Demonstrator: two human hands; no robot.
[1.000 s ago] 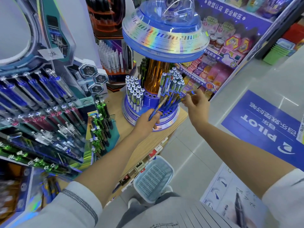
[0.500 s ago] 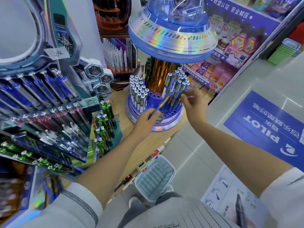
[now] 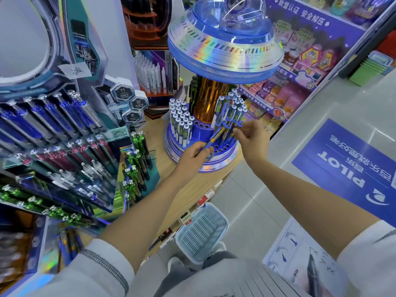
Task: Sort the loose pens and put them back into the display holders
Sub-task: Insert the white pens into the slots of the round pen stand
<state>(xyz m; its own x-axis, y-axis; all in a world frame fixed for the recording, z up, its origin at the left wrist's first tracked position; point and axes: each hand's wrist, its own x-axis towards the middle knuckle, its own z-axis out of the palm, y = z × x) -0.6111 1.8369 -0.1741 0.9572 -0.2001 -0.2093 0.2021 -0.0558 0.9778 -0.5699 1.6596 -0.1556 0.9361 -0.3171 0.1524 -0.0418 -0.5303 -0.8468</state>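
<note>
**Stationery shop, wooden surface: both your hands at the round holder**

The wooden surface [image 3: 184, 200] carries a round blue display holder [image 3: 222, 161] with a saucer-shaped top [image 3: 225, 52]. A tiered pen rack [image 3: 53, 125] stands to its left. Your left hand [image 3: 191, 157] is at the holder's front. Its fingers are curled round the lower end of a blue-orange pen [image 3: 216, 136], which tilts up and right toward the socket holes. Your right hand [image 3: 255, 137] is at the holder's right side. Its fingers are curled, with the tips against the leaning blue pens [image 3: 232, 112]. I cannot tell if they actually grip one. White-capped pens [image 3: 181, 123] stand upright in the holder's left section. A light blue basket [image 3: 201, 232] sits on the floor below the surface's edge. A blue PILOT floor sticker [image 3: 347, 166] lies to the right.
</note>
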